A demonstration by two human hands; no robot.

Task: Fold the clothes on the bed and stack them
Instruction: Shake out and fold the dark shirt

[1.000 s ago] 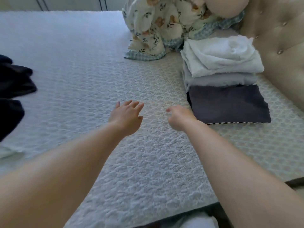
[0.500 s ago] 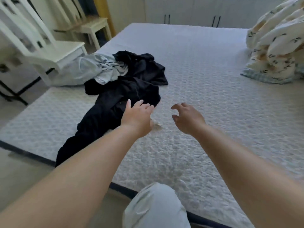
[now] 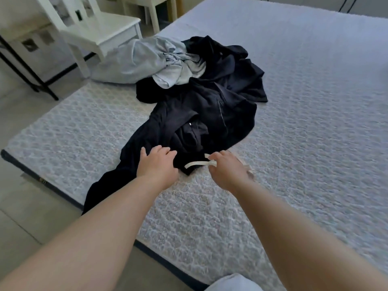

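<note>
The right hand (image 3: 225,171) hides its own fingertips; the white chair (image 3: 92,32) is cut off above.

Two hands (image 3: 157,164), one dark clothes heap (image 3: 210,110), one grey garment (image 3: 147,59), one white chair (image 3: 94,28).

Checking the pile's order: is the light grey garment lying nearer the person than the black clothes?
No, the light grey garment lies beyond the black clothes, toward the white chair.

Matt black cloth garment (image 3: 201,114) lies on the bed's (image 3: 315,122) rough, quilted textile, beside a smooth painted chair (image 3: 98,28).
</note>
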